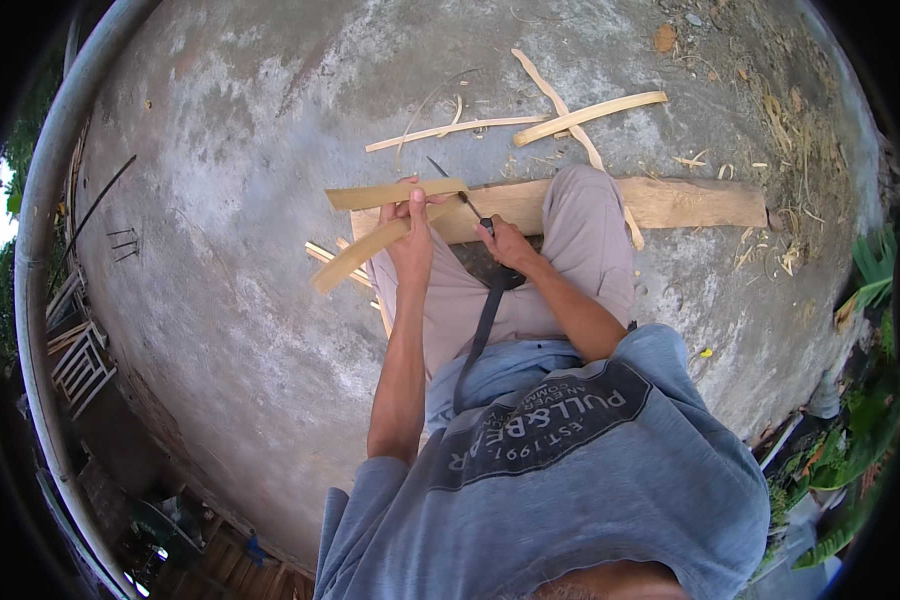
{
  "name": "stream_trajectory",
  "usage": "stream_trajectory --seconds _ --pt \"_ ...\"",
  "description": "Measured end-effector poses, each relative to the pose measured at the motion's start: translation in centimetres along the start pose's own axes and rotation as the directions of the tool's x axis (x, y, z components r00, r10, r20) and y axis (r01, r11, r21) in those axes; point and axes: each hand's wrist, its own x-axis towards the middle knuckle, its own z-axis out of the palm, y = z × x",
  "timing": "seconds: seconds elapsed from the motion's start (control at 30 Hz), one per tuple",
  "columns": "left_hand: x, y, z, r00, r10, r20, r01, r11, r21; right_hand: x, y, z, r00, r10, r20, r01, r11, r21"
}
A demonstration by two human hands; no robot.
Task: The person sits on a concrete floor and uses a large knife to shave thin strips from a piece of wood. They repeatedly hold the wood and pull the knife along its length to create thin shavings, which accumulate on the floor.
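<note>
My left hand grips a flat, pale bamboo strip, fingers and thumb closed round it. The strip is folded back on itself, both ends pointing left and its bend towards my right hand. My right hand is closed on the dark handle of a knife. Its thin blade slants up and left, passing the bend of the strip; whether the edge touches it I cannot tell. Under both hands and in front of my knees lies a broad wooden plank.
Several cut strips cross on the concrete floor beyond the plank. Narrow slats lie by my left leg. Shavings are scattered at right. A dark strap runs to a small bag at my lap. A curved pole borders the left.
</note>
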Motion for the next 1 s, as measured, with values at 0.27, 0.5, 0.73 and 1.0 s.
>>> stream_trajectory --seconds 0.27,0.5,0.73,1.0 --pt "0.3 1.2 0.7 0.997 -0.068 0.041 0.070 0.996 -0.060 -1.1 -2.1 -0.5 1.000 0.005 -0.012 -0.006 0.997 -0.079" --pt "0.2 0.4 1.0 0.995 -0.050 0.088 0.052 0.998 -0.020 -1.5 -2.5 -1.4 0.999 -0.036 -0.007 0.034 0.989 -0.146" --pt "-0.6 0.8 1.1 0.998 -0.038 0.045 0.039 0.999 -0.024 -0.6 -3.0 -0.6 0.999 -0.041 -0.021 0.039 0.996 -0.078" --pt "-0.2 1.2 1.2 0.999 -0.039 0.036 0.038 0.998 0.047 -2.1 -2.2 -0.7 0.995 -0.075 -0.066 0.060 0.976 -0.209"
